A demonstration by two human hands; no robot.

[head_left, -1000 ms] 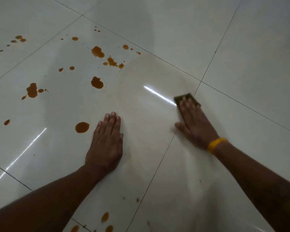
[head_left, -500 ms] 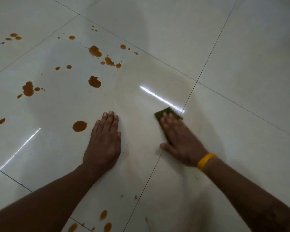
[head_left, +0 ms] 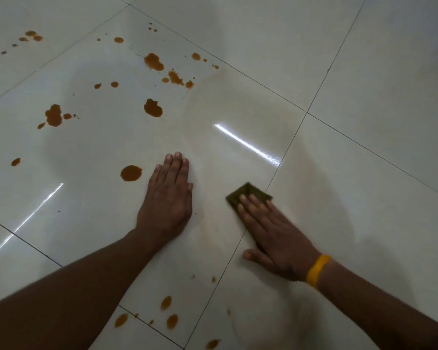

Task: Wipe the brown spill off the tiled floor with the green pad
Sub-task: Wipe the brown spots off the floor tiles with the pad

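The green pad (head_left: 248,192) lies flat on the glossy white tiled floor (head_left: 364,173), just left of a grout line. My right hand (head_left: 271,231) presses on it with straight fingers, covering its near half; a yellow band circles that wrist. My left hand (head_left: 168,198) rests flat on the tile, fingers together, to the left of the pad. Brown spill drops (head_left: 153,108) are scattered over the tile ahead and to the left; one round drop (head_left: 130,173) sits just left of my left hand. More drops (head_left: 166,302) lie near my left forearm. A faint brownish smear (head_left: 233,102) fans out ahead of the pad.
Dark grout lines (head_left: 296,132) cross the floor diagonally. Bright light streaks (head_left: 245,144) reflect off the wet tile. Small splatter (head_left: 31,35) reaches the far left tile.
My right hand has slid the pad toward me and to the left across the tile. My left hand has stayed planted in the same spot.
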